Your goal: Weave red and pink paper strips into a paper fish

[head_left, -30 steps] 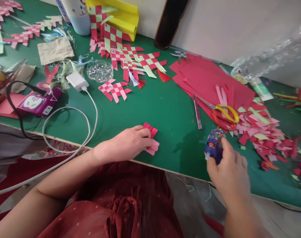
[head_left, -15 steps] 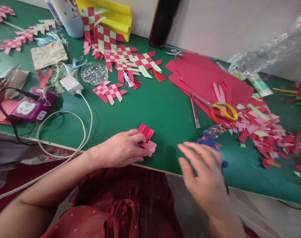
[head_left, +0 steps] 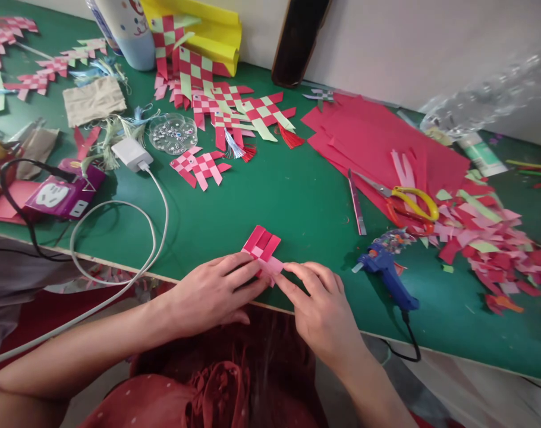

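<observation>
Near the table's front edge lies a small woven piece of red and pink paper strips (head_left: 261, 239). My left hand (head_left: 217, 288) covers its lower left part, fingers bent over it and gripping it. From the other side, my right hand (head_left: 321, 303) has its thumb and forefinger closed at the end of a pink strip. Part of the weave is hidden under my left fingers. A blue glue gun (head_left: 389, 273) lies to the right of my right hand, its cord hanging over the edge.
Scissors (head_left: 413, 205) and a cutter knife (head_left: 356, 202) lie by red paper sheets (head_left: 377, 137). Paper scraps (head_left: 488, 238) are heaped at right. Finished woven paper fish (head_left: 201, 166) lie further back. A white cable (head_left: 163, 229) loops at left near a purple power adapter (head_left: 65, 193).
My right hand has moved left from beside the glue gun to the woven paper, uncovering the glue gun. My left hand stays at the paper.
</observation>
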Demonstrator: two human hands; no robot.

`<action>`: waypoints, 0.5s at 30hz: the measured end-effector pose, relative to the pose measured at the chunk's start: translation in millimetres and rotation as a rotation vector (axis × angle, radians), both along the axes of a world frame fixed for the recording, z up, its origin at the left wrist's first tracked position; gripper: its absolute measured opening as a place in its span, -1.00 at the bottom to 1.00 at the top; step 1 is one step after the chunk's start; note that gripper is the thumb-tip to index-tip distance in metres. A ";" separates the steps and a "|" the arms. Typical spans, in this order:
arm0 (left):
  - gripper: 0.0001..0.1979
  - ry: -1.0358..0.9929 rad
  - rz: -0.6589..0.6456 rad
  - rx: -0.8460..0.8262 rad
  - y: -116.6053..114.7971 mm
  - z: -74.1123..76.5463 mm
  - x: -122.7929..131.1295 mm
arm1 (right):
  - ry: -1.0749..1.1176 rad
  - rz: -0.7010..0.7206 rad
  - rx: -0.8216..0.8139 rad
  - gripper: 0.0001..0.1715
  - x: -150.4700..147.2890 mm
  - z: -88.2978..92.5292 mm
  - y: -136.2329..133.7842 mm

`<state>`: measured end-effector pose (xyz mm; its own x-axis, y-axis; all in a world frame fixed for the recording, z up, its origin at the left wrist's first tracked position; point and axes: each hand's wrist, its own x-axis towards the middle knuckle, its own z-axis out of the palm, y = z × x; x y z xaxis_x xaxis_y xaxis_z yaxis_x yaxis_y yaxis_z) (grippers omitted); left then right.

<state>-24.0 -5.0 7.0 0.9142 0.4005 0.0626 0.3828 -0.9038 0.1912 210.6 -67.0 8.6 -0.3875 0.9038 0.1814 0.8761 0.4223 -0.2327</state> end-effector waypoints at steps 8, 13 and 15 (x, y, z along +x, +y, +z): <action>-0.20 0.038 0.001 0.063 -9.4 -4.5 0.1 | 0.126 -0.035 -0.076 -0.63 0.3 6.9 4.2; -0.25 0.010 0.017 0.056 -11.2 -11.2 -2.0 | 0.290 -0.165 0.004 -0.71 -17.6 12.1 22.3; -0.29 -0.003 0.014 0.074 -11.2 -13.6 -2.8 | 0.256 -0.194 0.011 -0.75 -29.3 11.3 31.9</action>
<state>-26.8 -16.2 -6.7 0.9082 0.4077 0.0947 0.3954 -0.9099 0.1251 181.3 -35.1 19.9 -0.1489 0.9538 0.2610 0.8542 0.2570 -0.4520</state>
